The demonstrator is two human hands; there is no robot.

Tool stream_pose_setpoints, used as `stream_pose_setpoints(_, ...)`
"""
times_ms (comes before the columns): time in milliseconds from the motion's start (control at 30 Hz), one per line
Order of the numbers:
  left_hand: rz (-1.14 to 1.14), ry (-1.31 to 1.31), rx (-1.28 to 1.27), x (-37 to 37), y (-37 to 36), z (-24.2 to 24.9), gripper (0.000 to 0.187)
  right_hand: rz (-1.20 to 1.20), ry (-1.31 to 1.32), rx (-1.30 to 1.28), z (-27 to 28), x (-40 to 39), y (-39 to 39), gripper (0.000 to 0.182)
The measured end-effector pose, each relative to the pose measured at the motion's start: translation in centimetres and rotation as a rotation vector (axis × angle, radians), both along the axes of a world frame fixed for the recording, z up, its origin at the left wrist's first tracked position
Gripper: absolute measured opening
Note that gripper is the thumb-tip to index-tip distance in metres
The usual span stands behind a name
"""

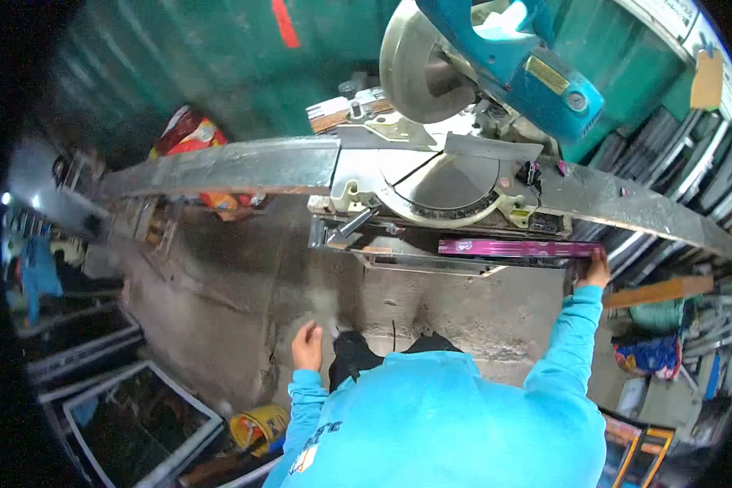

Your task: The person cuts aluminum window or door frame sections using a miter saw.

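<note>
My right hand (596, 270) grips the right end of a long, narrow magenta bar with pale printing (516, 247). The bar lies level along the front of the miter saw's stand (431, 262), just below the saw base. My left hand (307, 346) hangs low in front of my body, its fingers loosely bent and apart, with nothing visible in it. Ahead, the miter saw (545, 89) has its teal head and round blade (423, 69) raised above the turntable (443, 183).
Metal support rails (228, 167) extend to both sides of the saw. Long metal profiles (675, 163) lean at the right, near a wooden piece (659, 291). A framed pane (142, 423) and a yellow bucket (260, 429) are at lower left. Red bags (191, 138) lie behind the left rail.
</note>
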State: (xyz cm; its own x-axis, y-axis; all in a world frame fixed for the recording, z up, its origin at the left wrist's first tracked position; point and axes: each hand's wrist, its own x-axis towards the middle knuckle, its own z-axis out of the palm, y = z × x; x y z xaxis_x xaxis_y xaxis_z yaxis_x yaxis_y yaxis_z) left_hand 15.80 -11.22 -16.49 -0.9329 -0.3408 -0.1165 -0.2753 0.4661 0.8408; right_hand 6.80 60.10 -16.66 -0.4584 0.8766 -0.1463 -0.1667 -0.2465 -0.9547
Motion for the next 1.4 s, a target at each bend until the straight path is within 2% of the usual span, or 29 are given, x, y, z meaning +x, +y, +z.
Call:
stream_pose_setpoints(67, -0.182, 0.183, 0.105, -7.1, 2.1, 4.8, 0.031, -0.093, 0.121, 0.002, 8.7, 1.8, -6.8, 0.039)
stream_pose_setpoints(167, -0.613, 0.519, 0.094, -15.6, 4.9, 13.4, 0.024, -0.161, 0.184, 0.347, 12.6, 3.9, -11.6, 0.040)
stream_pose_setpoints(200, -0.771, 0.645, 0.108, -17.8, 5.3, 15.5, 0.024, -0.169, 0.212, 0.420, 13.5, 4.2, -13.8, 0.042)
stream_pose_setpoints(233, -0.959, 0.707, 0.154, -19.9, 5.6, 17.7, 0.028, -0.213, 0.136, 0.459, 14.1, 4.3, -16.9, 0.042)
stream_pose_setpoints(267, -1.185, 0.707, 0.123, -22.1, 5.5, 19.4, 0.036, -0.255, 0.057, 0.491, 14.6, 4.1, -20.7, 0.043)
stream_pose_setpoints(300, -1.317, 0.675, 0.012, -24.0, 5.5, 20.3, 0.040, -0.296, 0.102, 0.399, 15.2, 2.9, -25.3, 0.042)
stream_pose_setpoints(333, -1.429, 0.639, -0.096, -25.2, 5.1, 21.0, 0.043, -0.320, 0.143, 0.316, 16.1, 1.6, -29.7, 0.042)
stream_pose_setpoints(400, -1.556, 0.522, -0.154, -27.6, 3.8, 19.7, 0.044, -0.352, 0.315, 0.191, 14.7, -0.4, -34.6, 0.036)
stream_pose_setpoints(433, -1.580, 0.346, -0.128, -28.6, 3.1, 19.5, 0.042, -0.321, 0.378, 0.154, 14.2, -1.4, -36.7, 0.035)
stream_pose_setpoints(467, -1.499, 0.332, -0.191, -29.0, 2.3, 18.9, 0.045, -0.290, 0.443, 0.115, 13.7, -2.2, -38.7, 0.033)
stream_pose_setpoints(600, -1.441, 0.569, -0.378, -30.9, 0.3, 17.7, 0.053, -0.396, 0.393, -0.106, 12.9, -6.4, -43.4, 0.023)
stream_pose_setpoints(667, -1.372, 0.709, -0.447, -31.9, -0.1, 16.3, 0.058, -0.418, 0.384, -0.320, 10.6, -8.3, -43.2, 0.018)
stream_pose_setpoints(700, -1.373, 0.679, -0.483, -32.3, -0.5, 16.1, 0.058, -0.351, 0.362, -0.412, 9.0, -8.9, -42.6, 0.017)
stream_pose_setpoints(767, -1.382, 0.675, -0.519, -33.5, -1.3, 16.0, 0.058, -0.251, 0.357, -0.590, 9.5, -10.4, -43.6, 0.016)
stream_pose_setpoints(800, -1.392, 0.632, -0.569, -34.1, -2.0, 15.9, 0.058, -0.248, 0.201, -0.624, 9.4, -10.6, -43.7, 0.018)
stream_pose_setpoints(867, -1.406, 0.581, -0.625, -35.3, -3.2, 15.3, 0.058, -0.323, 0.049, -0.601, 10.3, -12.5, -44.8, 0.020)
stream_pose_setpoints(933, -1.358, 0.677, -0.638, -37.1, -4.0, 14.1, 0.057, -0.235, 0.153, -0.574, 10.8, -14.2, -45.4, 0.022)
stream_pose_setpoints(1000, -1.332, 0.693, -0.655, -38.9, -4.7, 13.4, 0.055, -0.241, 0.002, -0.593, 12.4, -16.8, -46.2, 0.016)
stream_pose_setpoints(1067, -1.254, 0.621, -0.647, -41.4, -5.0, 13.1, 0.051, -0.021, 0.049, -0.560, 11.9, -19.6, -45.9, 0.012)
stream_pose_setpoints(1100, -1.246, 0.570, -0.657, -42.1, -4.8, 13.2, 0.052, -0.037, 0.015, -0.503, 11.9, -20.6, -46.4, 0.015)
stream_pose_setpoints(1133, -1.204, 0.501, -0.682, -42.6, -4.3, 13.3, 0.051, -0.032, 0.018, -0.503, 12.0, -20.6, -46.7, 0.015)
stream_pose_setpoints(1200, -1.089, 0.790, -0.706, -43.8, -3.7, 11.7, 0.050, -0.067, 0.006, -0.469, 12.4, -20.6, -47.7, 0.021)
stream_pose_setpoints(1233, -1.054, 0.740, -0.684, -43.2, -2.9, 12.5, 0.046, -0.033, 0.028, -0.461, 12.7, -19.8, -48.3, 0.026)
stream_pose_setpoints(1333, -1.075, 0.845, -0.619, -42.6, -0.5, 12.6, 0.042, -0.129, -0.011, -0.388, 12.5, -17.5, -48.6, 0.025)
stream_pose_setpoints(1400, -1.075, 0.770, -0.654, -41.9, 1.3, 13.1, 0.041, -0.216, 0.019, -0.332, 12.0, -16.1, -47.5, 0.022)
